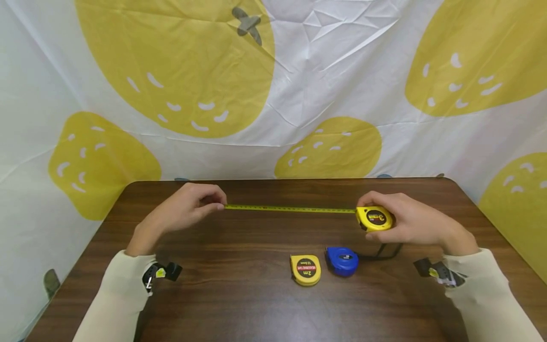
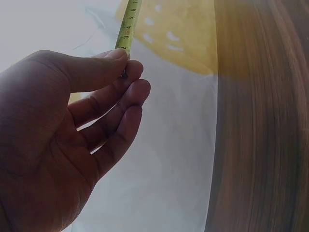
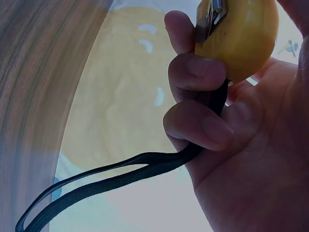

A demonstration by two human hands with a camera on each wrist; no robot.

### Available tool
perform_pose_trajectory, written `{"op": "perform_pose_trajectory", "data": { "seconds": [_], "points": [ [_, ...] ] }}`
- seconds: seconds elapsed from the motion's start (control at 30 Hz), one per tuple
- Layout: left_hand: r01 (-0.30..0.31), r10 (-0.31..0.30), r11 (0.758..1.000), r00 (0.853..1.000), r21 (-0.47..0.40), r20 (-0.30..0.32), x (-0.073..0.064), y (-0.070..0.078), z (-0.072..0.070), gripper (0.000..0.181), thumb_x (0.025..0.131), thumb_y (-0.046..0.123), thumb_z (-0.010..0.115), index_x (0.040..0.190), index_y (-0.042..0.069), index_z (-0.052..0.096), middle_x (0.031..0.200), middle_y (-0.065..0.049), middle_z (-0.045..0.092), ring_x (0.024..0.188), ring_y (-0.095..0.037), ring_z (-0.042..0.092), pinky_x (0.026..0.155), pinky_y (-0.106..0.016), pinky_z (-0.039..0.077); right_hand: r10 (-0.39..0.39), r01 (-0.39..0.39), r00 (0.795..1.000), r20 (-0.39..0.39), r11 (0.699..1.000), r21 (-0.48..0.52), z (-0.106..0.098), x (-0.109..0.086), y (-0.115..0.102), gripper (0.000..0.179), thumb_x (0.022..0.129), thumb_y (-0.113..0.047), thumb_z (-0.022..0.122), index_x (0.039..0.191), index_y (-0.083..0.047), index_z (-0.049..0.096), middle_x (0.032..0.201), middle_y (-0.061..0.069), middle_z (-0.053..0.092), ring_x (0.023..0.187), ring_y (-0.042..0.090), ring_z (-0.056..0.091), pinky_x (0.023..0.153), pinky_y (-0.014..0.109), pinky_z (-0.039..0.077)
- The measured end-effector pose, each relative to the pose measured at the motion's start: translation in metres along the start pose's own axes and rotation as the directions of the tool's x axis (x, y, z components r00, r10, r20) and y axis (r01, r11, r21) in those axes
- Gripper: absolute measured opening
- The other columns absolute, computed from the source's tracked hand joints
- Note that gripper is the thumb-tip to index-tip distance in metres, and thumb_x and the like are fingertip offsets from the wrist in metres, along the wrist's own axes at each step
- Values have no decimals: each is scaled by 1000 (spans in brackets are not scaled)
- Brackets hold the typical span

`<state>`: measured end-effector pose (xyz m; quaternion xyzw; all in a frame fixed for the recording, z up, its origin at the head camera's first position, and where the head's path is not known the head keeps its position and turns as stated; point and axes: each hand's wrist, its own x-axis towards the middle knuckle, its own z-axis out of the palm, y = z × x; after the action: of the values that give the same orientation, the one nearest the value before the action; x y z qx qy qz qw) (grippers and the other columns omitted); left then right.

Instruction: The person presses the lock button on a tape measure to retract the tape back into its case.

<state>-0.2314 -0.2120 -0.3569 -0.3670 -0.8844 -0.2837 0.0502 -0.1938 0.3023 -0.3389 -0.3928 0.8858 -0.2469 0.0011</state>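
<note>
My left hand (image 1: pixel 183 209) pinches the end of a yellow tape blade (image 1: pixel 290 209) between thumb and index finger. In the left wrist view the blade (image 2: pixel 128 26) rises from the fingertips, its low centimetre marks showing, while the other fingers curl loosely. At the right, my right hand (image 1: pixel 420 221) grips the yellow tape measure (image 1: pixel 374 219), whose label shows a 3. The blade stretches nearly level between both hands, over the far part of the table. From the case's lower end, a black wrist strap (image 3: pixel 111 180) runs under the right fingers and hangs loose.
On the brown wooden table (image 1: pixel 213 294), a yellow 2m tape measure (image 1: pixel 306 270) lies nearer the front. Just right of it is a blue tape measure (image 1: pixel 342 261). A white cloth with yellow fruit prints (image 1: pixel 179 61) hangs behind the table's back edge.
</note>
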Motion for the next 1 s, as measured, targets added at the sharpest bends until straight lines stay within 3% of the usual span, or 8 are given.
{"op": "perform_pose_trajectory", "data": {
  "seconds": [0.33,1.0],
  "points": [
    [-56,56,998,998,-8,-3,3,3,7,12,103,3,77,103,15,76,94,7,74,88,-11,67,83,-40,58,1,-1,1000,28,1000,23,6,5,-9,47,93,-26,91,129,-28,61,93,-13,64,79,6,60,69,29,53],
    [-95,96,995,995,-9,21,9,13,14,7,103,6,78,103,13,76,96,8,74,88,-10,68,83,-40,58,41,-41,997,60,999,5,16,12,-19,49,93,-38,90,132,-27,62,92,-12,62,79,8,59,68,30,52]
  ]
}}
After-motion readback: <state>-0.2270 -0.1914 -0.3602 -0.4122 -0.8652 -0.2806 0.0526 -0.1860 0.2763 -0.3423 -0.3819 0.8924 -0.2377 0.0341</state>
